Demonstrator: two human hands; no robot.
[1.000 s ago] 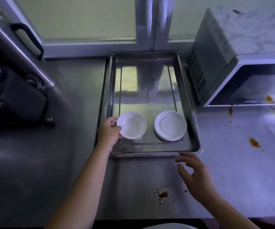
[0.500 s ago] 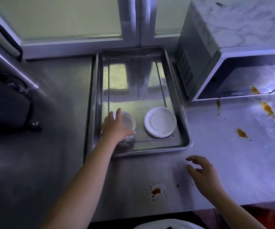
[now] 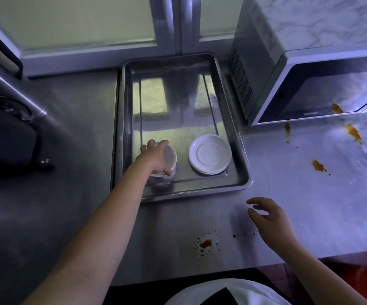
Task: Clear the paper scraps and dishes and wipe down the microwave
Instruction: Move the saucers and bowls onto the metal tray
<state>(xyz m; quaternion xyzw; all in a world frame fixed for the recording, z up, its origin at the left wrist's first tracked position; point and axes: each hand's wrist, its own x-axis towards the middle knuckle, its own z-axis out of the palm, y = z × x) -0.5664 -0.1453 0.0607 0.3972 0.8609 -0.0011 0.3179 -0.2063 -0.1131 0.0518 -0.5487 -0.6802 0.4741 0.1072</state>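
Note:
A steel tray [image 3: 242, 172] lies on the counter beside the microwave [image 3: 288, 69]. In its near part sit a small white bowl [image 3: 170, 156] on the left and a stack of white saucers [image 3: 210, 154] on the right. My left hand [image 3: 155, 157] reaches into the tray and grips the bowl from above, fingers curled over its rim, hiding most of it. My right hand [image 3: 268, 219] hovers over the counter in front of the tray, fingers loosely spread, holding nothing. Orange-brown sauce marks the microwave door [image 3: 336, 107].
Sauce splatters dot the steel counter [image 3: 205, 243] near the front edge and to the right [image 3: 319, 166] below the microwave. A dark appliance with a handle [image 3: 4, 128] stands at the left. Window frames run along the back.
My left hand has closed over the bowl and lowered it onto the tray floor. My right hand drifted a little right and back from the tray's edge.

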